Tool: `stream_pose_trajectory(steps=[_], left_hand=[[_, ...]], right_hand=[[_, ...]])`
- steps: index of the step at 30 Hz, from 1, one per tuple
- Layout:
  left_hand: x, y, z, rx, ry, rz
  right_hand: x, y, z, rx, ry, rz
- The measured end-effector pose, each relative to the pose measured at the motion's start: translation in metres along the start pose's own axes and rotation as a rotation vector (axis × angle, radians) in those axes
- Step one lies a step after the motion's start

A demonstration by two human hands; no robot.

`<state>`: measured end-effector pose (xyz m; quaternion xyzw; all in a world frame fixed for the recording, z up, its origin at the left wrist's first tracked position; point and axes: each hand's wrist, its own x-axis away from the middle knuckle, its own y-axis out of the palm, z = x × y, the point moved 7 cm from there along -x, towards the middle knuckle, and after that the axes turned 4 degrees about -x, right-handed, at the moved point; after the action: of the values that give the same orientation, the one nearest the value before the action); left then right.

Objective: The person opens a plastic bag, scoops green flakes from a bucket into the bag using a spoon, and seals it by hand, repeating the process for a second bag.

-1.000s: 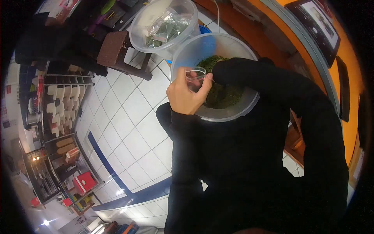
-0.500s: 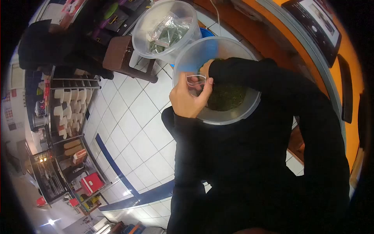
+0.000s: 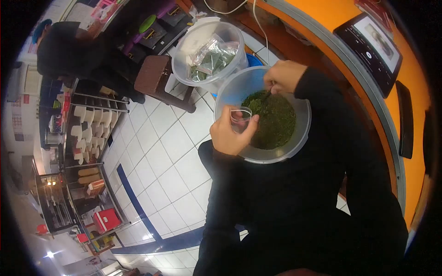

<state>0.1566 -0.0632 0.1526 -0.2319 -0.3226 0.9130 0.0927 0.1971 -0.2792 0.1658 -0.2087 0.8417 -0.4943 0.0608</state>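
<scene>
A clear round tub [image 3: 301,133] holds dark green, finely chopped material [image 3: 278,122]. Over its left side, my left hand [image 3: 232,134] grips a small clear plastic bag [image 3: 240,115] whose mouth is held in a round opening. My right hand [image 3: 283,77] is above the tub's upper right, fingers closed around the dark handle of a utensil; a heap of the green material sits at its lower end, close to the bag. Behind stands a second clear tub [image 3: 181,48] holding zip bags [image 3: 214,60] with green contents.
A brown stool [image 3: 153,76] stands left of the second tub, and a person in dark clothing [image 3: 69,50] is beyond it. On the right, an orange counter [image 3: 331,17] carries a tablet [image 3: 370,48]. Shelves with white containers [image 3: 92,129] line the left.
My right hand has come up from inside the tub, and the utensil with green material now shows near the bag. The camera view has shifted slightly. My left hand still holds the bag.
</scene>
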Motion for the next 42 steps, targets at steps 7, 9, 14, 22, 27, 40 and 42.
stream_pose_trajectory(steps=[7,9,14,22,27,40,42], left_hand=[[-0.002,0.002,0.01,-0.117,0.016,-0.046],[-0.002,0.004,0.009,-0.164,0.007,-0.051],[-0.003,0.008,0.004,-0.222,-0.046,-0.099],[-0.001,0.01,-0.004,-0.21,-0.001,-0.066],[-0.003,0.006,-0.004,-0.208,-0.045,-0.071],[-0.001,0.004,0.011,-0.025,0.064,0.011],[0.004,0.007,0.013,-0.065,0.104,-0.008]], right_hand=[[0.032,-0.077,-0.023,0.025,-0.012,0.224],[0.031,-0.083,-0.032,0.032,-0.019,0.22],[0.019,-0.054,-0.065,0.159,-0.084,0.155],[0.032,-0.005,-0.118,0.3,-0.378,0.311],[0.067,-0.06,-0.108,0.269,-0.31,0.498],[0.083,-0.007,-0.076,-0.138,-0.046,0.525],[0.078,0.007,-0.087,-0.299,-0.139,0.395]])
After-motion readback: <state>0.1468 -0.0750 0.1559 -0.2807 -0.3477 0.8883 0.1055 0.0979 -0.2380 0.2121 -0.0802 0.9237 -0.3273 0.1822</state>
